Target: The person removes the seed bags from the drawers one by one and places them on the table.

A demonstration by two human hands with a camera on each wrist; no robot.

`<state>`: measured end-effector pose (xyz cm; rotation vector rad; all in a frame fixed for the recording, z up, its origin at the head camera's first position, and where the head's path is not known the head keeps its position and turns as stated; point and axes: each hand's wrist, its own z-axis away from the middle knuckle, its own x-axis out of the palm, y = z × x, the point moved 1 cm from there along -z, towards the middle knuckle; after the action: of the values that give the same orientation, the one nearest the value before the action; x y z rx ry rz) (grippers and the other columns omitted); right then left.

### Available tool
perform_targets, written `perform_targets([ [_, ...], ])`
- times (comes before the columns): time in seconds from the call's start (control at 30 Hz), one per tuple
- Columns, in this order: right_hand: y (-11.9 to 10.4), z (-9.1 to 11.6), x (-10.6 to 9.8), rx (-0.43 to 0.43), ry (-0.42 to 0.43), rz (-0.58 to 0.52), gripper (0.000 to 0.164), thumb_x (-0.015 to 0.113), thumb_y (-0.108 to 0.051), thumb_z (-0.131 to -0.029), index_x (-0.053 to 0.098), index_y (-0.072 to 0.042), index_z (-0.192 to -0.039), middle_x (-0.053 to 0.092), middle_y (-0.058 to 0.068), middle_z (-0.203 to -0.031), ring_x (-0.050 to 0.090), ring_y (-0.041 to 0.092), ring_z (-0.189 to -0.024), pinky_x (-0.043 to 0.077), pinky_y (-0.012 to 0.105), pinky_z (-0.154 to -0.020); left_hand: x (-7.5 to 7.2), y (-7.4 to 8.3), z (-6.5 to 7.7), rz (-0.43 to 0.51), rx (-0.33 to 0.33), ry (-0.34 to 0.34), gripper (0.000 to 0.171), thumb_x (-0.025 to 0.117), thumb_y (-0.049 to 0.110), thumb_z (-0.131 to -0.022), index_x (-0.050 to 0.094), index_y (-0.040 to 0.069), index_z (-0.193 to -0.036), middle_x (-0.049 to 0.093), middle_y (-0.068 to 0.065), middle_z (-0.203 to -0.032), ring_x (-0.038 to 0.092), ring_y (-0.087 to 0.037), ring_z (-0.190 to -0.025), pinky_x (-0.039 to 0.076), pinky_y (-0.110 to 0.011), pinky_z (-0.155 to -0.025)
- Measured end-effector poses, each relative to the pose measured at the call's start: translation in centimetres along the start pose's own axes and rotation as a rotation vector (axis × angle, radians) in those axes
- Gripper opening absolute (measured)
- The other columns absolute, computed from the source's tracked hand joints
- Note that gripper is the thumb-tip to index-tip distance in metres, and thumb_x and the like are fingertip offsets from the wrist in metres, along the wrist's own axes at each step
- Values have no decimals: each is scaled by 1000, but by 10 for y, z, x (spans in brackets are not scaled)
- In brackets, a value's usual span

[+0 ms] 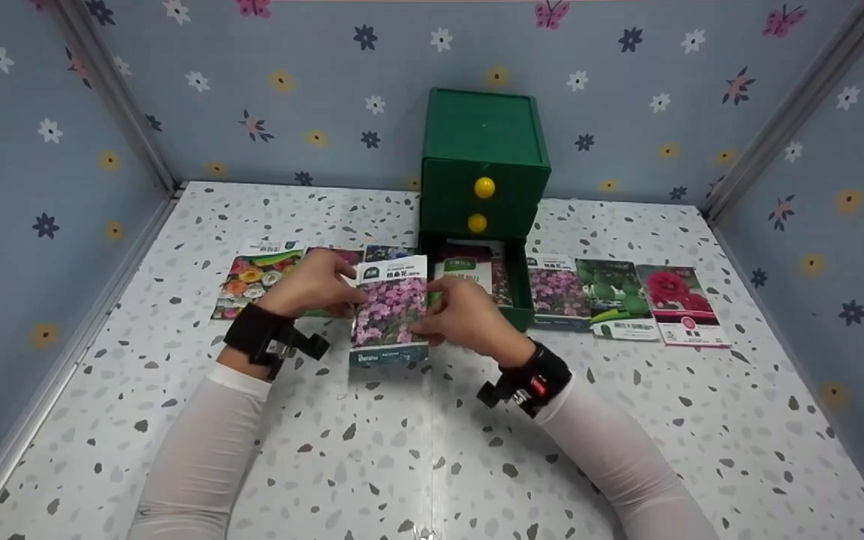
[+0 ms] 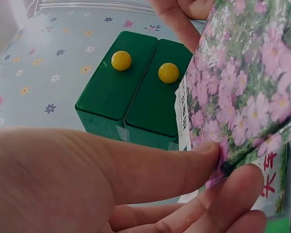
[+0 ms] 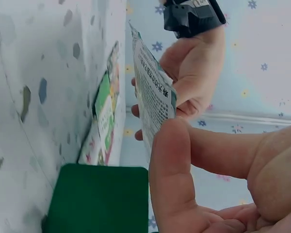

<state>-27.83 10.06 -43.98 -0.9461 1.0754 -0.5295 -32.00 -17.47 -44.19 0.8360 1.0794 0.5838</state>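
Observation:
A seed packet with pink flowers is held up above the table in front of a green drawer cabinet. My left hand pinches its left edge between thumb and fingers. On the opposite edge, my right hand pinches it too. The right wrist view catches the packet's printed back nearly edge-on between both hands. Behind the right hand, the cabinet's bottom drawer is pulled out, with seed packets lying inside; the hand hides part of them.
Left of the cabinet lie more packets, one with mixed-coloured flowers, partly covered by the left hand. To the right lie a pink-flower packet, a green-fruit packet and a red-flower packet. Flower-patterned walls enclose the speckled table.

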Motion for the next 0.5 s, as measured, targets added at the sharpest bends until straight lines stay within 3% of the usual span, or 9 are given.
perform_targets([
  [0.1, 0, 1, 7, 3, -10, -29, 74, 91, -10, -95, 53, 6, -156, 80, 5, -91, 79, 22, -73, 67, 48, -83, -3, -2, 4, -2, -14, -21, 57, 87, 11, -96, 64, -16, -142, 81, -25, -102, 82, -26, -76, 68, -39, -75],
  [0.23, 1, 2, 15, -2, -33, -56, 70, 88, -6, -97, 52, 6, -156, 80, 6, -92, 79, 22, -74, 67, 44, -81, -8, -7, 8, -36, -30, -66, 57, 86, 12, -98, 64, -16, -142, 82, -20, -93, 83, -35, -82, 68, -46, -79],
  [0.4, 2, 4, 28, -15, -49, -59, 65, 86, -3, -98, 53, 8, -152, 80, 6, -92, 79, 21, -75, 67, 39, -77, -14, -15, 13, -70, -48, -108, 53, 84, 14, -99, 66, -14, -140, 82, -18, -89, 83, -32, -79, 68, -47, -80],
  [0.5, 2, 4, 34, 0, -51, -51, 62, 86, -3, -98, 55, 8, -150, 79, 5, -91, 79, 20, -74, 68, 43, -76, -16, -18, 15, -80, -47, -119, 46, 84, 13, -99, 71, -12, -135, 82, -18, -91, 83, -30, -76, 68, -43, -77],
])
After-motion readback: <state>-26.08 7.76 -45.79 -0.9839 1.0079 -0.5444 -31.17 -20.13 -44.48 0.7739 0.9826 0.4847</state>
